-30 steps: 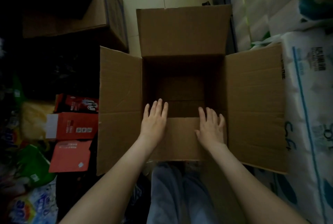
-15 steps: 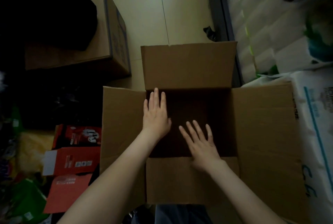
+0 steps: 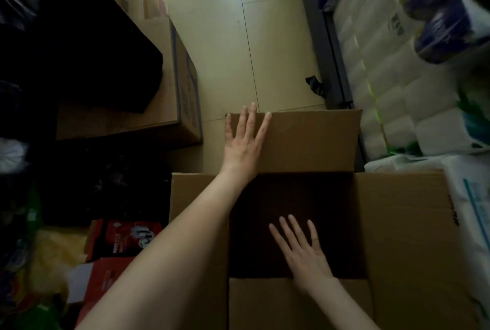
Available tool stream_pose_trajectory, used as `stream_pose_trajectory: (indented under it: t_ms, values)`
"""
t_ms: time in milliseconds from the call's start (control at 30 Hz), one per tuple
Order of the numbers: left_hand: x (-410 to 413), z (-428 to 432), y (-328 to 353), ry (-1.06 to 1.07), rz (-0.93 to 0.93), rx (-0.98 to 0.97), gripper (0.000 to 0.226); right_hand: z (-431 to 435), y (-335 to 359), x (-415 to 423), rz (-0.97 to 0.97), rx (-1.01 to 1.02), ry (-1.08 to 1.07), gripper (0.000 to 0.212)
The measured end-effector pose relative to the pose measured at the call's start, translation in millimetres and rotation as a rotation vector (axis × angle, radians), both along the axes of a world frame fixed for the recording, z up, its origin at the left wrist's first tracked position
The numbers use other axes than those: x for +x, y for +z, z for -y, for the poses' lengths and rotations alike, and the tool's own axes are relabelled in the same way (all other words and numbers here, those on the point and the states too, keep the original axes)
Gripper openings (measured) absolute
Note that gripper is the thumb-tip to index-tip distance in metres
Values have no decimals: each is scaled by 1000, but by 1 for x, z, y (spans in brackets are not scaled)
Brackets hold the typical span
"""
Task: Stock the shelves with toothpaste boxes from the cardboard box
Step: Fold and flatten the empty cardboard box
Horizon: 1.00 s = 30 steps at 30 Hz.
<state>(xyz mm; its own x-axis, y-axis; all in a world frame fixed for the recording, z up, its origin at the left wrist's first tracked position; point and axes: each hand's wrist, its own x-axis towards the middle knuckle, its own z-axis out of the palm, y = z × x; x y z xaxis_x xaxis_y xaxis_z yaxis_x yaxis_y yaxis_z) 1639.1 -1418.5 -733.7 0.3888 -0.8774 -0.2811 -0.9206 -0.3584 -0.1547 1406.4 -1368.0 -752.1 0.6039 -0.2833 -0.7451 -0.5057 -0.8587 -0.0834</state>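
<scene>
Fully open, left hand (image 3: 242,144) on flap (image 3: 313,141), right hand (image 3: 305,252) over cardboard box (image 3: 403,223)

A single wide-angle view from a camera worn on the person's head, looking steeply down and a little forward. It sits close above an open cardboard box (image 3: 397,223), which fills the lower right of the frame and is cut off by the bottom edge. Both forearms enter from the bottom. The left hand (image 3: 245,141) reaches the far flap and the right hand (image 3: 302,252) is over the dark opening. Tiled floor (image 3: 265,24) runs up the middle to the top edge. A second carton (image 3: 183,85) lines the left side and wrapped paper rolls (image 3: 384,77) the right.
</scene>
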Motion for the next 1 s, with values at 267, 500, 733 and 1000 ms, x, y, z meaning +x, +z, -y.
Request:
stream_pose_trajectory:
  t_ms: [267,500,733,1000]
  values:
    - [8,29,8,-53,-35,45,87,-10,-6,-10,-30,-52,-40,98]
    - [-58,-43,18,16,-59,-368,65,-39,0,-40,151,-144,-229,132]
    - [-171,-162,-5,113,-435,4,81,-52,21,-99,494,-347,-435,80]
    - [-190,-146,-29,50,-382,371,127,-20,30,-154,382,-521,-681,75]
